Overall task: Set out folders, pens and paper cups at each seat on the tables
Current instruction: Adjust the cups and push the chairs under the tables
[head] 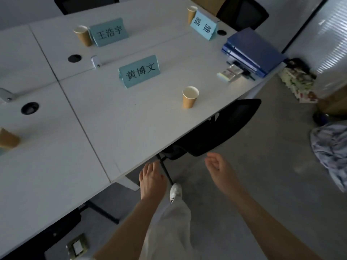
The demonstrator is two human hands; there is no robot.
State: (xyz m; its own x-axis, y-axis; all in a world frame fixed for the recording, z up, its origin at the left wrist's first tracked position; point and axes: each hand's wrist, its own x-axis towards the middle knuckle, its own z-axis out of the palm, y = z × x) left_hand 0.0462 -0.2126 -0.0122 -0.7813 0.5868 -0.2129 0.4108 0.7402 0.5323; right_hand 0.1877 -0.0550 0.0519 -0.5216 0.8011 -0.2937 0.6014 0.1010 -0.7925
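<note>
Down at the bottom of the view both hands hang loose off the near table edge and hold nothing. The left hand is palm down with fingers relaxed and fairly straight, right beside the edge of the white table. The right hand is out over the floor, fingers lightly curved and open, a bit apart from the left one.

On the table, the nearest paper cup stands upright close to the near edge, in front and to the right of a blue name card. Behind it a black chair is tucked under the table. Further back a second cup stands just beside another name card, pretty much touching its left end. A third cup peeks out from behind the far-right name card. One more cup sits at the left edge of the frame, blurry and partly cut off.

The folders are a stack of blue binders at the far right corner of the table, piled a little askew. Just in front of that stack lie some small packs, too blurry to say what they are; something dark and thin lies there too, can't tell if it's pens.

Over on the floor to the right there's a crumpled light cloth.
</note>
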